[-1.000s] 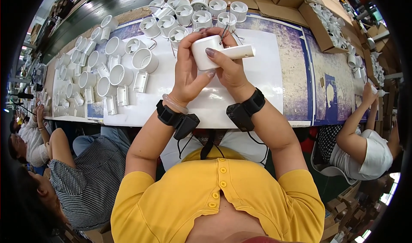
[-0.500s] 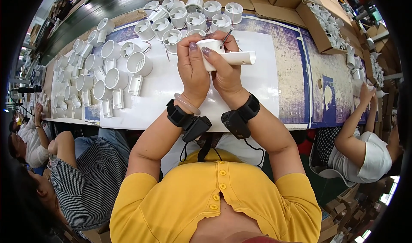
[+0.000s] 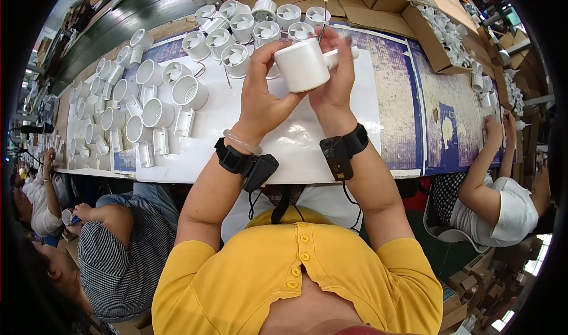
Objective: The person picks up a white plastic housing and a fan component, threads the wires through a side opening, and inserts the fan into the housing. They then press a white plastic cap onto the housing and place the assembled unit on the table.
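Observation:
A white round fan housing (image 3: 303,68) with a tube handle is held up over the table, its smooth closed side facing me. My left hand (image 3: 260,92) grips it from the left, thumb along the lower edge. On the other side, my right hand (image 3: 336,81) is around the handle, with the fingers partly blurred; the handle's end (image 3: 355,52) shows beyond them. A dark wire (image 3: 321,35) sticks up behind the housing. Past my hands stand several white housings with fan blades (image 3: 235,57). Empty white housings with handles (image 3: 158,113) lie in rows to the left.
A white sheet (image 3: 236,151) covers the table in front of me. To its right is a worn purple board (image 3: 399,104). A cardboard box (image 3: 435,54) of small white parts stands at the far right. People sit close on the left (image 3: 127,246) and right (image 3: 497,205).
The fan housing has turned so its closed round side faces me, and the handle points up and right. My right hand has shifted right, its fingers rising around the handle.

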`<state>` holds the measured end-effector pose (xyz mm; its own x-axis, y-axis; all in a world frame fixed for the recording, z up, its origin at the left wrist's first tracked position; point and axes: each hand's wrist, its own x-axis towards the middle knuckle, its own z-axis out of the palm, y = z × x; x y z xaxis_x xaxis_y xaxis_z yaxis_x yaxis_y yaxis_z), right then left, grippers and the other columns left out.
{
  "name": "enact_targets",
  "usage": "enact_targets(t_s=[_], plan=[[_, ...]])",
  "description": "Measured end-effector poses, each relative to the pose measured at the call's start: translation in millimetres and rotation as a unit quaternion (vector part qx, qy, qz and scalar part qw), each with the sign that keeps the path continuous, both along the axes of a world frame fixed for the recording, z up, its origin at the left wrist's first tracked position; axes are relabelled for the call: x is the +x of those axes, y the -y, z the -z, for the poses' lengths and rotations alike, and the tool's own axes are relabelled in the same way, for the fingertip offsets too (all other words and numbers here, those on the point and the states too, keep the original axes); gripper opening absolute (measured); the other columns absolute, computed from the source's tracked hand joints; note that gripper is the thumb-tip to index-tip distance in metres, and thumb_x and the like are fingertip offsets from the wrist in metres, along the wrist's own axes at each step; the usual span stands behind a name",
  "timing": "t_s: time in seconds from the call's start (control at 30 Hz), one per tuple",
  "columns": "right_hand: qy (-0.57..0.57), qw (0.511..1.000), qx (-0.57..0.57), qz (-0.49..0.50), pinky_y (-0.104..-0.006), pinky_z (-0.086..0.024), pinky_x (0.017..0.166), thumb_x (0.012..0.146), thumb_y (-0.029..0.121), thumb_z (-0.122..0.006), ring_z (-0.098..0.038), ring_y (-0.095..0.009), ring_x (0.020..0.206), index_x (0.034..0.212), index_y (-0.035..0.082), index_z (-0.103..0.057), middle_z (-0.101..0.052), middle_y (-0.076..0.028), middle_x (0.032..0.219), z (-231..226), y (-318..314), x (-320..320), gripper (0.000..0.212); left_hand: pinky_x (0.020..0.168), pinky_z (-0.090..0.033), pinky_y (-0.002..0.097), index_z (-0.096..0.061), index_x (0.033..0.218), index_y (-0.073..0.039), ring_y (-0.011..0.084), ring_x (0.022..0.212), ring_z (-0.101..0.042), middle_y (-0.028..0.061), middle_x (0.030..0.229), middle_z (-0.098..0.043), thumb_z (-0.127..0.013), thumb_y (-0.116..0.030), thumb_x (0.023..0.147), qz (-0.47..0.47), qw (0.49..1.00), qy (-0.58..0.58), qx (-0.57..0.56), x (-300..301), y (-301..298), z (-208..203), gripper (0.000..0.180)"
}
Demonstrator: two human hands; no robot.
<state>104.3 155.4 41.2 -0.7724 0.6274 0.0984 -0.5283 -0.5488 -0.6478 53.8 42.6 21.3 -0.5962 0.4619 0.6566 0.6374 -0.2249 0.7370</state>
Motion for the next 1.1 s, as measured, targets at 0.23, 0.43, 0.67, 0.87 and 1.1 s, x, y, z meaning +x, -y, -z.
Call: enact_targets(t_s=[0.23, 0.43, 0.67, 0.87, 1.1], plan=[[-0.035, 0.838, 0.439, 0.323, -0.0311, -0.045, 0.083, 0.096, 0.042, -0.046, -0.056, -0.020, 0.097, 0.112, 0.003, -0.053, -0.057, -0.010, 0.109, 5.9, -11.1, -2.0, 0.043, 0.099, -0.041, 0.0365, -0.038, 0.134, -0.006, 0.0287, 0.115, -0.050, 0.0125, 0.126, -0.050, -0.078, -0.004, 0.064, -0.067, 0.986, -0.131, -0.085, -0.2, 10.1, -12.7, 0.081], [0.012, 0.960, 0.270, 0.076, -0.0308, -0.046, 0.084, 0.098, 0.047, -0.035, -0.057, -0.019, 0.095, 0.104, 0.002, -0.055, -0.059, -0.011, 0.105, 3.1, 7.2, 4.9, 0.049, 0.098, -0.040, 0.0386, -0.041, 0.133, -0.002, 0.0264, 0.115, -0.050, 0.0162, 0.127, -0.050, -0.070, -0.008, 0.072, 0.019, 0.997, -0.029, 0.064, 10.6, 0.3, -13.9, 0.068], [0.004, 0.997, 0.072, -0.011, -0.0310, -0.048, 0.085, 0.100, 0.045, -0.029, -0.059, -0.019, 0.094, 0.100, 0.002, -0.055, -0.060, -0.011, 0.102, 8.0, 27.2, 5.4, 0.050, 0.087, -0.043, 0.0354, -0.049, 0.114, 0.000, 0.0228, 0.098, -0.052, 0.0164, 0.110, -0.053, -0.045, -0.020, 0.092, -0.067, 0.989, 0.039, 0.129, 11.6, -8.5, -1.9, 0.030], [0.031, 0.992, 0.123, -0.005, -0.0309, -0.046, 0.088, 0.101, 0.042, -0.028, -0.058, -0.020, 0.095, 0.100, 0.003, -0.055, -0.059, -0.011, 0.102, 13.6, 35.0, 4.9, 0.048, 0.079, -0.042, 0.0331, -0.052, 0.096, -0.001, 0.0213, 0.083, -0.051, 0.0133, 0.094, -0.053, -0.037, -0.019, 0.097, -0.134, 0.983, 0.011, 0.126, 11.3, -8.3, -4.0, 0.023], [0.009, 0.981, 0.194, -0.002, -0.0298, -0.042, 0.093, 0.098, 0.026, -0.038, -0.053, -0.017, 0.103, 0.108, 0.003, -0.051, -0.055, -0.010, 0.109, 8.1, 42.4, 2.6, 0.028, 0.076, -0.041, 0.0357, -0.056, 0.090, -0.003, 0.0266, 0.081, -0.053, 0.0125, 0.088, -0.056, -0.042, -0.017, 0.094, -0.176, 0.978, -0.076, 0.084, -1.0, -1.8, -3.7, 0.020]])
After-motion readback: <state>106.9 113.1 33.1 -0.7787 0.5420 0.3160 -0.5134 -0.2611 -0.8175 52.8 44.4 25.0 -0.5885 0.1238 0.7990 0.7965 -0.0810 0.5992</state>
